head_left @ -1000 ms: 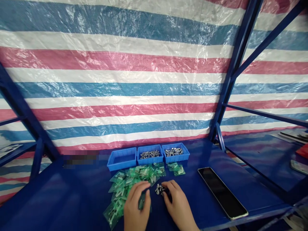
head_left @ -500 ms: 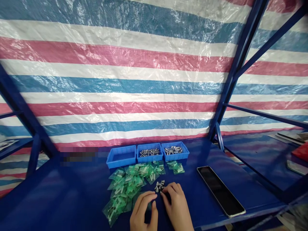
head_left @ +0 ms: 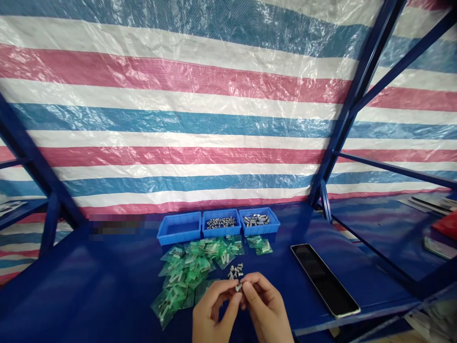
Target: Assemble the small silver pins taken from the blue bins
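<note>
Metal part (head_left: 238, 287) is pinched between the touching fingertips of left hand (head_left: 211, 312) and right hand (head_left: 266, 307), near green bags (head_left: 187, 274).

1 head camera faces forward, down onto the bench (head_left: 107, 286).

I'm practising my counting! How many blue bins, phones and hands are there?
Blue bins: 3
Phone: 1
Hands, left hand and right hand: 2
Total: 6
</note>
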Available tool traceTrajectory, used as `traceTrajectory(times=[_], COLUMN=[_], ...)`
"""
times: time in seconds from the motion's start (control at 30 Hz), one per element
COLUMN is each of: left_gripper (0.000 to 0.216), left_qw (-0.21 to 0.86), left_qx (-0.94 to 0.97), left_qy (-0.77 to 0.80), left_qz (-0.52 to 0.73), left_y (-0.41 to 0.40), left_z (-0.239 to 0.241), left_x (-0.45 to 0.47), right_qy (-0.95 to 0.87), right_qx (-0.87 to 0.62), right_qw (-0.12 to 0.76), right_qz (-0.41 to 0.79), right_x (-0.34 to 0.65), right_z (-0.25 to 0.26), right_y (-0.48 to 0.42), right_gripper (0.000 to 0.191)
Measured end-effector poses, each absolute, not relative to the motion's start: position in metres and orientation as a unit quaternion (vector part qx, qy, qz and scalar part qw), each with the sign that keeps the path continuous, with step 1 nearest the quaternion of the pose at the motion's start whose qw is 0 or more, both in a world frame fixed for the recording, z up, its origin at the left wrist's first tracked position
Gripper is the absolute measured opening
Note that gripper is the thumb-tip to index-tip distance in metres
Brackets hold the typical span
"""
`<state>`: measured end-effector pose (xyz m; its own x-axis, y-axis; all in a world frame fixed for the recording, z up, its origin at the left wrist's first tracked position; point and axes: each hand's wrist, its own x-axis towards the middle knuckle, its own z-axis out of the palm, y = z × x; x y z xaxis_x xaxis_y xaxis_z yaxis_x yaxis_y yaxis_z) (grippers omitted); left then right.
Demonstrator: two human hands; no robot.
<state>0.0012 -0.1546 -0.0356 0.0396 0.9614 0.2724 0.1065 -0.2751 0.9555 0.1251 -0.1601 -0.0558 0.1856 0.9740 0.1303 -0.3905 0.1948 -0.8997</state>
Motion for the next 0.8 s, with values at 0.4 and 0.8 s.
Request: traceTrajectory(times=[0.4,0.8], left_gripper=[0.031,0.038], left_qw=[0.473,0.523], left_qx=[0.561,0.517], left_qy=[0.463,0.446], left_qz=[0.497,0.510], left_y=[-0.159,-0.165], left_z=[-0.016,-0.020], left_x=[-0.012,-0.006], right_qy=[-0.615,-0.648], right_qx=[-0.416,-0.448], right_qw=[0.591,0.563], right_qz=[0.314,0.248], right_x=[0.143,0.143], right_z=[-0.018,-0.010], right_y=[-0.172,-0.175], right_gripper=[0.012,0.013])
